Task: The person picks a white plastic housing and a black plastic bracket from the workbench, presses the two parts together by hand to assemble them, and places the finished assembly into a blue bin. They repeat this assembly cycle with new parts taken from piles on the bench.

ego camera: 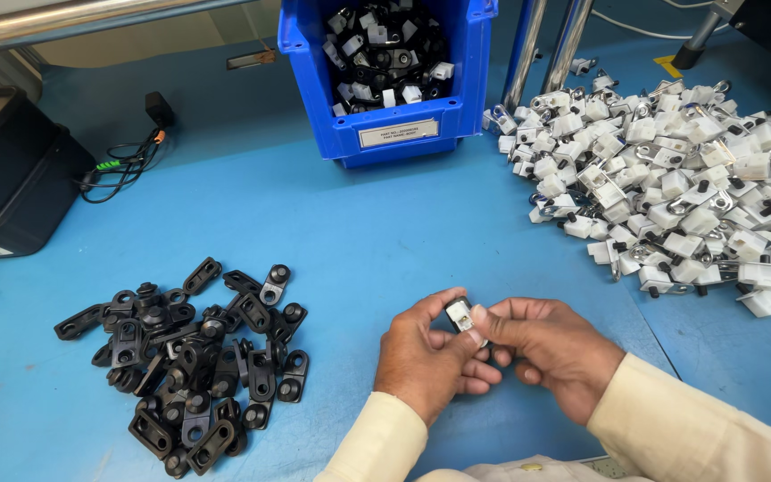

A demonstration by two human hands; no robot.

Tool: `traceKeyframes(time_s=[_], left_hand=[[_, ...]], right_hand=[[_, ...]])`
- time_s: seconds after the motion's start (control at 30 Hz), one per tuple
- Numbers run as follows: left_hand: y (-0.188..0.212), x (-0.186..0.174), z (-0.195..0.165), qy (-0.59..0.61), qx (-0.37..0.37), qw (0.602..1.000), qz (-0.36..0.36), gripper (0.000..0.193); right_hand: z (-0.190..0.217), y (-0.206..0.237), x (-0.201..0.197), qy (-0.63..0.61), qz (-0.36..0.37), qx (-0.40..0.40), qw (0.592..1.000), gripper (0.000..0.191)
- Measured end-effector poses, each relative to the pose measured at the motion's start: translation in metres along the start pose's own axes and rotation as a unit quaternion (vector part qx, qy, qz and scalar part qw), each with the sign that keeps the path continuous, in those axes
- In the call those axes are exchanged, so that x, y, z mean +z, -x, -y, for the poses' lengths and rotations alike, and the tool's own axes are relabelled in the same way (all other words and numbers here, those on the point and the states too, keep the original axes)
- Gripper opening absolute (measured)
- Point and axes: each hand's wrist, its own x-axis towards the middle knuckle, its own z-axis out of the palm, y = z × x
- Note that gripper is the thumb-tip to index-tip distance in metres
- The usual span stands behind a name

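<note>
Between both hands, left hand (426, 361) and right hand (551, 348) fingertips pinch white clip (460, 314); looks light, rigid, small; edges grip best.

blue table (332, 232), blue bin (314, 80), black brackets (189, 357), white clips (680, 187)

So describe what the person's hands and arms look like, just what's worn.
Both hands, left hand and right hand, are bare: no gloves, and no rings or watch visible. Each forearm is covered by a long cream sleeve reaching the wrist, plain and unmarked.
</note>
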Motion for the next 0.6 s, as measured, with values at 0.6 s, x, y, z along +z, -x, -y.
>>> traceKeyframes(time_s=[0.6], left_hand=[[0.002,0.011,0.008,-0.006,-0.008,0.997,-0.083,0.055]], right_hand=[[-0.007,0.008,0.014,0.009,-0.080,-0.038,0.996,0.024]])
